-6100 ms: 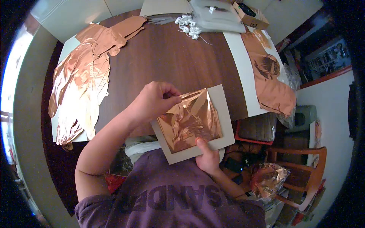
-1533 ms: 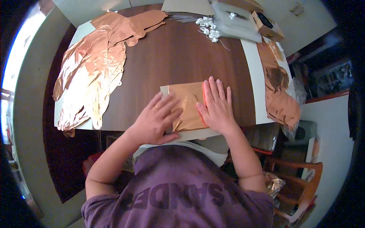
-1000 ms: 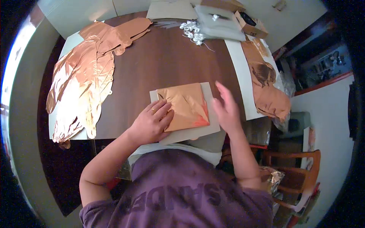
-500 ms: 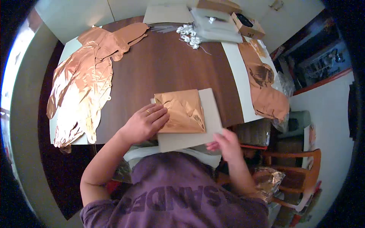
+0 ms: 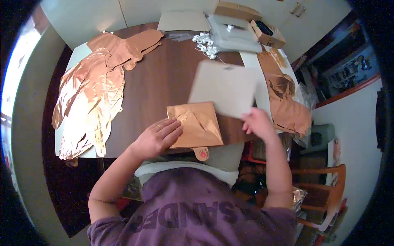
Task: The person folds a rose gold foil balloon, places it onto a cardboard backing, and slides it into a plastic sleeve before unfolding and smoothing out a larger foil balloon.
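Note:
A copper-coloured foil balloon (image 5: 199,127), folded into a flat square, lies at the near edge of the table. A small tab with a red mark sticks out below it. My left hand (image 5: 160,135) rests on its left side, fingers stretched out and pressing it down. To the right, my right hand (image 5: 258,123) pinches the lower right corner of a grey-white cardboard sheet (image 5: 223,88). The sheet is held over the table beyond the folded balloon, slightly blurred by motion.
Flat copper foil balloons (image 5: 94,90) are spread along the left side of the table (image 5: 160,78). More foil (image 5: 285,98) lies at the right. White ribbon rolls (image 5: 205,43), plastic bags (image 5: 234,35) and an open carton (image 5: 269,33) stand at the back. A wooden chair (image 5: 338,188) is at lower right.
My right hand has drawn the cardboard sheet out from around the folded balloon and swung it up and away. The balloon's tab now shows. My left hand stays on the balloon.

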`<state>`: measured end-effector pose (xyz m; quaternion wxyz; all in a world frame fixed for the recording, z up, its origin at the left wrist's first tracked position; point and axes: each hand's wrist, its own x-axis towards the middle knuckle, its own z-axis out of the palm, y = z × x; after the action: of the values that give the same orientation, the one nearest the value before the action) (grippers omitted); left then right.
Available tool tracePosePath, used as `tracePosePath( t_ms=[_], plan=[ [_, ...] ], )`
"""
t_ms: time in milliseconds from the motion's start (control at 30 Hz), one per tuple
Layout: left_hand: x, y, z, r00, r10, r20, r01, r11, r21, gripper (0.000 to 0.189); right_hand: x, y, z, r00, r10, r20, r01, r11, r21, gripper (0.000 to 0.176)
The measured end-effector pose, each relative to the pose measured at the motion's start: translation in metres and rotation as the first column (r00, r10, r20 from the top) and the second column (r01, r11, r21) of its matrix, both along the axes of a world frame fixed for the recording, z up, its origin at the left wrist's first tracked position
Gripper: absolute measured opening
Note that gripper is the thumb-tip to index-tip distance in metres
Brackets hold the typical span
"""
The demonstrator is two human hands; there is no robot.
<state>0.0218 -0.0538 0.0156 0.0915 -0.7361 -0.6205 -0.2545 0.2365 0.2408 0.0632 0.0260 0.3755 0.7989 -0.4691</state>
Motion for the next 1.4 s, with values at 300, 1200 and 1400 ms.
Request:
tracePosePath(
  t_ms=[300, 1200, 1400],
  plan=[
    [-0.005, -0.003, 0.006, 0.998, 0.013, -0.064, -0.014, 1.000, -0.016, 0.037, -0.032, -0.043, 0.013, 0.837, 0.425, 0.343, -0.514, 0.827, 0.228, 0.029],
    [0.001, -0.001, 0.002, 0.977, 0.157, 0.147, -0.147, 0.986, -0.076, 0.041, -0.020, -0.050, -0.006, 0.992, -0.114, -0.062, 0.046, 0.757, -0.651, 0.028],
    [0.001, -0.001, 0.000, 0.979, 0.153, 0.134, -0.146, 0.987, -0.061, 0.041, -0.045, -0.043, -0.019, 0.997, -0.072, 0.020, 0.066, 0.715, -0.696, 0.023]
  ],
)
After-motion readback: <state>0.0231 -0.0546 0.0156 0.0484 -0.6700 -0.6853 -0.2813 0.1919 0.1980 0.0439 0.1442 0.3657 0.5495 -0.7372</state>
